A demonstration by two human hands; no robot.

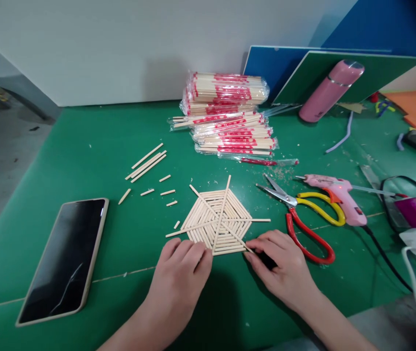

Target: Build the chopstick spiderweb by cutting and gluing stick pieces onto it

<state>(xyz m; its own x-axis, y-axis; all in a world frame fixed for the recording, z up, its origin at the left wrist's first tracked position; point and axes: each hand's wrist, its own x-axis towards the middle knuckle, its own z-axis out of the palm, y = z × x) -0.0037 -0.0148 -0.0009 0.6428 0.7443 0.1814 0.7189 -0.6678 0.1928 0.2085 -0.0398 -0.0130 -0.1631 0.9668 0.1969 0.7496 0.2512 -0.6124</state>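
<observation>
our stick web [219, 220] is lying flat on the green table [131, 234], just in front of us and between our hands. we are judging it light, since thin bare wood is making up all of it, and we are expecting each stick to be stiff, with dry wood giving decent grip rather than slipping. the joints are probably being the fragile part, so we are favouring a hold low on the spokes, near the rim, and avoiding twisting their free ends.

our right hand [257, 251] is pinching the lower right spoke end, thumb and forefinger nearly meeting. our left hand [184, 261] is curling at the lower left edge; its fingertips are hiding, so we cannot tell whether they are gripping or only touching.

counting, we are finding 1 web with 6 spoke ends showing, about 4 long sticks [148, 167] and 6 short pieces [147, 192] to its left. we are also seeing 1 phone [64, 258], 1 pair of scissors [293, 201], 1 glue gun [350, 200] and 1 pink bottle [330, 92]. wrapped chopsticks [228, 131] are piling up behind, overlapping too much for our counting.
</observation>
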